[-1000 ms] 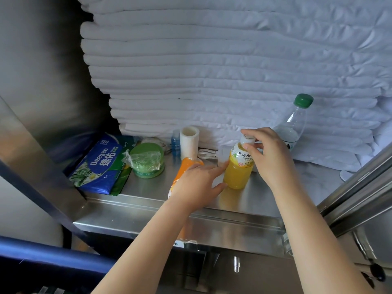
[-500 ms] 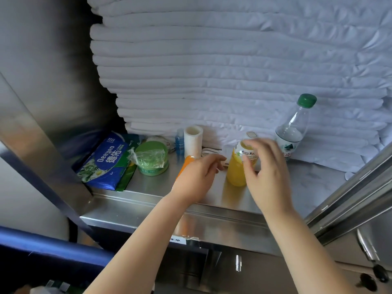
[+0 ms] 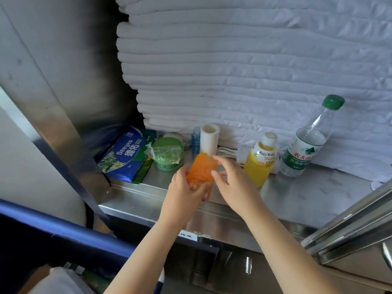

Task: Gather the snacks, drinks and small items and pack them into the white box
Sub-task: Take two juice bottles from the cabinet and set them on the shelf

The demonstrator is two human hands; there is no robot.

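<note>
Landmark = juice bottle (image 3: 259,164), upright, white cap up, on the steel shelf (image 3: 307,198).

- Linen stack (image 3: 233,71): folded white, behind the juice bottle, fills the back of the shelf.
- Tissue pack (image 3: 125,155): blue/green, far left of the juice bottle, lying tilted in the shelf's left corner.
- Water bottle (image 3: 305,149): just right of the juice bottle. Green cap up, leaning back against the linen.
- Pouch (image 3: 201,168): orange, left of the juice bottle, not touching it, held over the front part of the shelf. Long axis runs near-to-far, far end tipped slightly right, pointing at the roll.
- Left hand (image 3: 184,198): under and left of the pouch, fingers curled round its near end. That end is hidden in the grip.
- Right hand (image 3: 235,185): between pouch and juice bottle. Thumb and forefinger tips sit at the pouch's right edge, other fingers loose and spread. Pinching or only touching: can't tell.
- Green tub (image 3: 167,154): left of the pouch, plastic film crumpled on top, next to the tissue pack.
- Roll (image 3: 209,137): white, upright, left and behind the juice bottle, against the linen.
- Charger (image 3: 241,154): white, with cable, right behind the juice bottle's left side.
- Blue vial (image 3: 195,141): small, upright, touching the roll's left side.
</note>
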